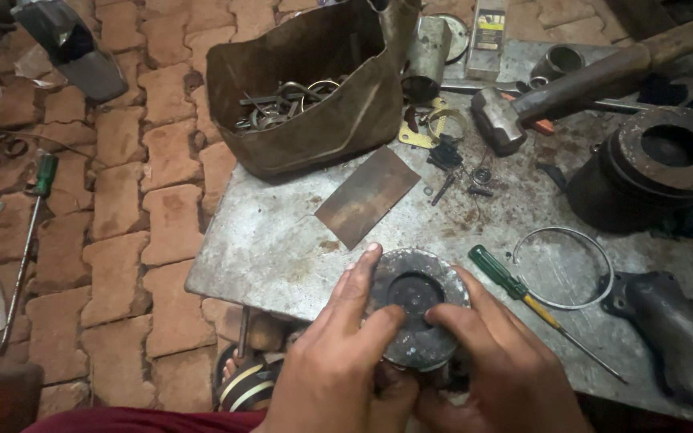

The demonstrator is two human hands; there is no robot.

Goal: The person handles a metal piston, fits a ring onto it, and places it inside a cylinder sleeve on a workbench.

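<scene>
A round, dirty grey metal part (415, 314) with a dark hollow centre sits at the near edge of the metal work plate (282, 240). My left hand (338, 357) grips its left side, index finger stretched along the rim and thumb on top. My right hand (503, 361) holds its right side, thumb pressed on the top face. Both hands hold the same part. Just right of it lies a green-handled screwdriver (515, 287), close to my right hand.
On the plate: a thin wire ring (571, 269), a flat metal sheet (367, 195), a hammer (555, 92), a heavy round casting (659, 164), a brown bag of metal rings (310, 88), small loose parts (455, 160). Another green screwdriver (30, 232) lies on the brick floor (146, 200).
</scene>
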